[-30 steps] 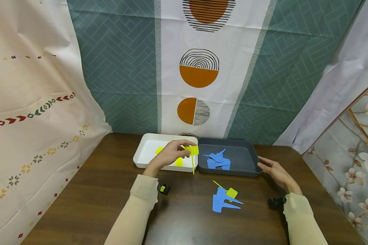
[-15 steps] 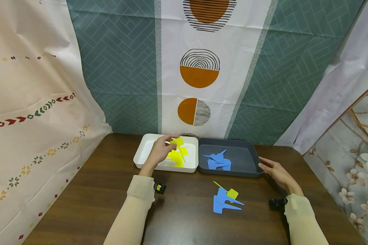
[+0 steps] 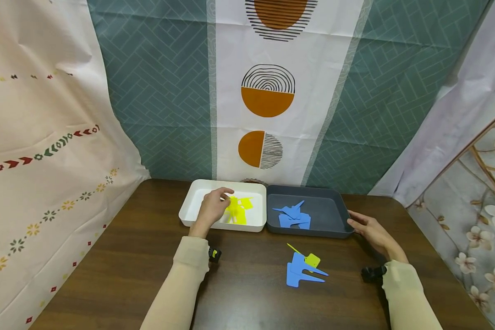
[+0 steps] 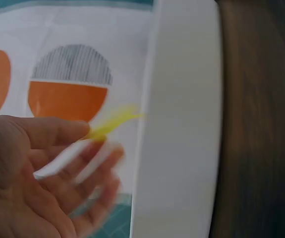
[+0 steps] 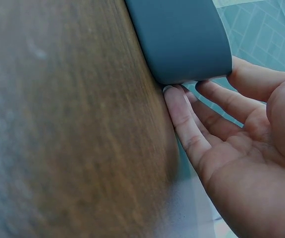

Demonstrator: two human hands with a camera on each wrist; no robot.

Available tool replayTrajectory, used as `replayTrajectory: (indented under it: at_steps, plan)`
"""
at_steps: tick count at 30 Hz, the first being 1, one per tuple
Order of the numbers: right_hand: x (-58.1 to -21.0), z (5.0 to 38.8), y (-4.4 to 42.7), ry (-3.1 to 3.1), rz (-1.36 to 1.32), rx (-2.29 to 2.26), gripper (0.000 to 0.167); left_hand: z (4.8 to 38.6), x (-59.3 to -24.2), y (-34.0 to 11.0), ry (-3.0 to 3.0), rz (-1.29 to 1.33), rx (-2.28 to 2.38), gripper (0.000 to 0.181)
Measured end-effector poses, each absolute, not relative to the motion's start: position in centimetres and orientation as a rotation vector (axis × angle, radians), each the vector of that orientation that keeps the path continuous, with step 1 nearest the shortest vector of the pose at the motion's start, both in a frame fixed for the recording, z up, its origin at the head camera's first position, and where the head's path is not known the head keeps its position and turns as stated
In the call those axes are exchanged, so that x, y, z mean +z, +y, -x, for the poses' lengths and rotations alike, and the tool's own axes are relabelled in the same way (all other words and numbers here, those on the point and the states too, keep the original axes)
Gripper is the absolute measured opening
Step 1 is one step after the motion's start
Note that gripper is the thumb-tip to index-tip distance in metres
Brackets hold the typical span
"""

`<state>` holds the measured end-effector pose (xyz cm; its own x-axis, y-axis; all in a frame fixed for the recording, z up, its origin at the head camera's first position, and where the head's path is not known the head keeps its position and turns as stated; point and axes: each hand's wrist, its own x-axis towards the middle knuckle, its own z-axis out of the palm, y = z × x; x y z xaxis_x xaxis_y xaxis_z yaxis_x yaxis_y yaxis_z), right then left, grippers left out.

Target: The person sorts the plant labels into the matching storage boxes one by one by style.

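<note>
In the head view my left hand [image 3: 212, 206] hovers over the white tray [image 3: 189, 216]. Thumb and index fingertip meet at a blurred yellow plant label [image 4: 111, 124] in the left wrist view, pinching it while the other fingers spread loosely. Several yellow plant labels [image 3: 238, 214] lie in that tray. My right hand [image 3: 371, 230] rests at the right end of the dark grey tray [image 3: 321, 211]; its fairly straight fingers [image 5: 187, 121] touch the tray's end in the right wrist view. Several blue plant labels [image 3: 294, 217] lie inside.
On the brown wooden table [image 3: 247, 275], in front of the trays, two blue labels [image 3: 299, 270] overlap a yellow label [image 3: 312, 260]. Both trays stand side by side near a patterned curtain [image 3: 169, 137] at the back.
My left hand moved left with the yellow label over the white tray, then slightly lower. The right hand has stayed at the grey tray's end.
</note>
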<state>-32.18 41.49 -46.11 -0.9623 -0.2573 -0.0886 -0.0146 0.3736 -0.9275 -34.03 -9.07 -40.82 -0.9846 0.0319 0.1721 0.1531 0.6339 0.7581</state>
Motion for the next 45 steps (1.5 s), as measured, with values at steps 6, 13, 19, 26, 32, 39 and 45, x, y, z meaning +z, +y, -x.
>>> replayTrajectory:
  at_steps: [6,13,19,26,32,39,45]
  plan:
    - [-46.1,32.2,41.5,2.39,0.238,-1.666,0.071,34.1,-41.0,-9.3,-2.748,0.127,-1.182,0.038]
    - [-46.0,32.2,41.5,2.396,0.237,-1.652,0.072,33.9,-39.8,-8.9,-2.666,0.379,-1.357,0.033]
    - [-46.1,32.4,41.3,2.403,0.237,-1.652,0.072,33.4,-38.9,-8.4,-2.625,0.523,-1.478,0.029]
    - [-46.1,32.3,41.2,2.403,0.23,-1.661,0.071,32.9,-38.0,-8.1,-2.613,0.6,-1.58,0.03]
    - [-46.1,32.2,41.3,2.397,0.24,-1.665,0.072,32.6,-37.6,-7.7,-2.605,0.636,-1.603,0.03]
    - [-46.2,32.3,41.5,2.406,0.24,-1.648,0.072,32.3,-37.3,-7.4,-2.587,0.695,-1.643,0.029]
    - [-46.2,32.4,41.5,2.418,0.235,-1.634,0.072,32.2,-37.3,-7.1,-2.566,0.749,-1.692,0.03]
